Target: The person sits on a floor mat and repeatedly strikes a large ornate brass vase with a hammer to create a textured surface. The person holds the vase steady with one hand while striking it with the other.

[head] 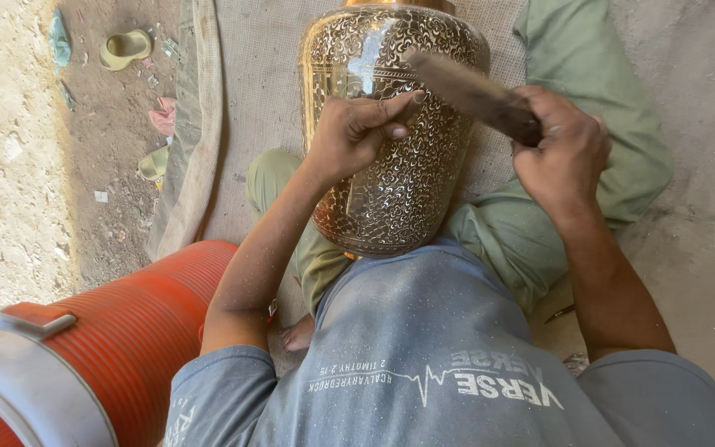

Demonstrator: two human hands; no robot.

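brass, densely chased with scrolling pattern, covers the tall vase [391, 132] that lies tilted across a seated person's lap, its long axis running away from the body, base toward the belly and neck pointing up the frame. the left hand [357, 132] rests on the vase's upper flank, fingers curled tight around what seems to be a small tool; too little of it shows to tell what it is. the right hand [560, 153] is closed around the dark end of a flat wooden mallet [469, 91], whose worn blade slants up and left until it hangs just above the left hand's knuckles. the left hand is the nearer to the metal. green trousers [589, 108] fold beneath the vase on a grey woven mat [266, 83]; a ribbed orange cooler [134, 331] stands at the person's left.
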